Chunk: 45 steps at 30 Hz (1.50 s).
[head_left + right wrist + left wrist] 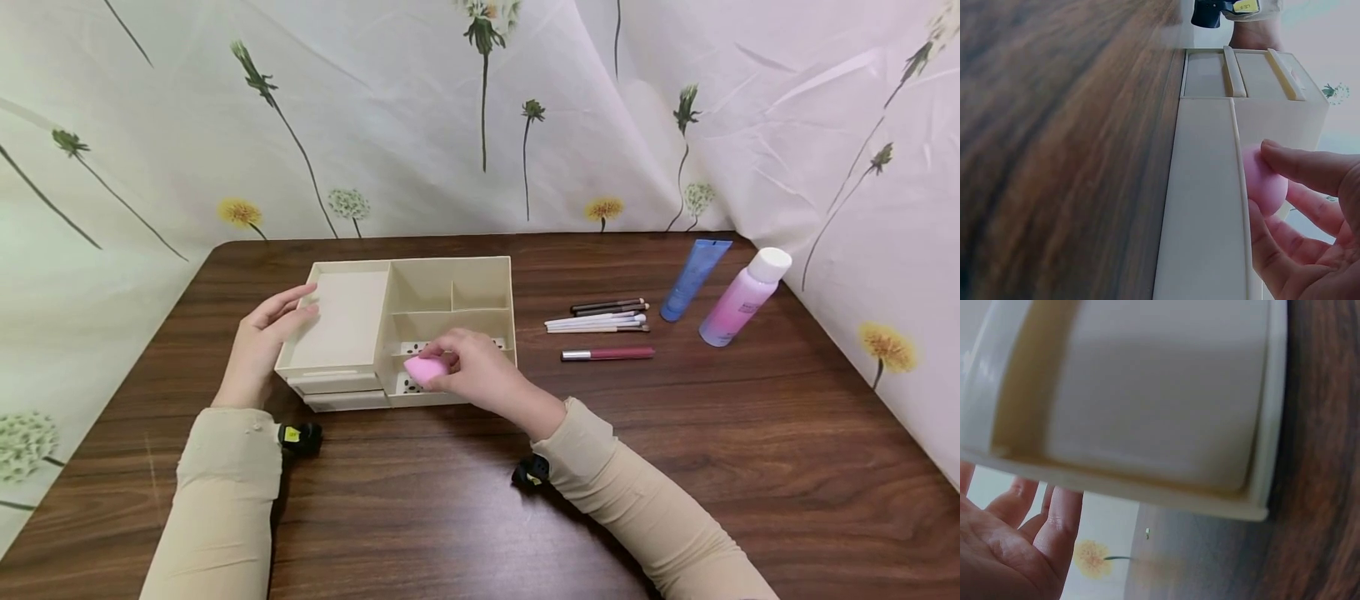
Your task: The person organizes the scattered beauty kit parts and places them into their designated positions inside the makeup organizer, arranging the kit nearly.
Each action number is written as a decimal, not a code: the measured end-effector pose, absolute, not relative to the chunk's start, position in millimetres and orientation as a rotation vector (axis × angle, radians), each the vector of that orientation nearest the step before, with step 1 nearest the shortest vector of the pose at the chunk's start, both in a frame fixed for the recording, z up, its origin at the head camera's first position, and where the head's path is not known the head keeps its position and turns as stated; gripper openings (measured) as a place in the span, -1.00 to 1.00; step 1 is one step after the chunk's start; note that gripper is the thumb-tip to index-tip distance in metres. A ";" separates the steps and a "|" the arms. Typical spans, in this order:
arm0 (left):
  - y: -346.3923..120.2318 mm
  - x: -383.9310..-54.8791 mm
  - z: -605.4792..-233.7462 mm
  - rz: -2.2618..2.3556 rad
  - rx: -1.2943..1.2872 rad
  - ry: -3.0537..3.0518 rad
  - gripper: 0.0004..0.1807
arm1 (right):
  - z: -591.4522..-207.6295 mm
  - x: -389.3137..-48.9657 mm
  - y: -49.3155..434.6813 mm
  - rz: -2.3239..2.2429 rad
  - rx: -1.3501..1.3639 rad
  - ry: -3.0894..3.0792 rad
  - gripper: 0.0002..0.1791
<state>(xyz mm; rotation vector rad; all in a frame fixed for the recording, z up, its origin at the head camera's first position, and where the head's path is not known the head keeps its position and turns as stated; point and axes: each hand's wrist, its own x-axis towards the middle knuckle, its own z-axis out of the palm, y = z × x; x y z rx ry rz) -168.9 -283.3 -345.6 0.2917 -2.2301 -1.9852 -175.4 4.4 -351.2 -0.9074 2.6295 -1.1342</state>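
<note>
A cream desktop organizer [341,321] stands on the table, with a flat-topped drawer section on its left and open compartments on its right. My right hand [480,371] pinches a pink makeup sponge [425,369] between thumb and fingers. The sponge is at the front right compartment, partly below its front wall in the right wrist view, where the thumb [1310,165] lies on top of it. My left hand [262,337] rests against the organizer's left side, fingertips at the top edge; in the left wrist view its fairly straight fingers [1060,525] reach along that side.
Right of the organizer lie several makeup brushes [600,321] and a dark red tube with a silver end [618,354]. Farther right stand a blue squeeze tube [692,283] and a pink bottle with a white cap [738,308]. A flowered cloth [420,125] hangs behind the table.
</note>
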 end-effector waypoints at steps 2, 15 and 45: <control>-283.5 -168.5 -345.5 -1.981 0.296 -2.236 -0.51 | -352.0 -174.7 3.9 -1.120 -0.917 2.643 -0.61; -283.2 -169.2 -346.3 -1.978 0.289 -2.235 -0.51 | -351.3 -174.5 5.4 -1.106 -0.949 2.682 -0.62; -281.7 -169.1 -349.6 -2.026 0.263 -2.179 -0.54 | -320.9 -181.6 43.4 -1.377 -0.773 2.523 -0.72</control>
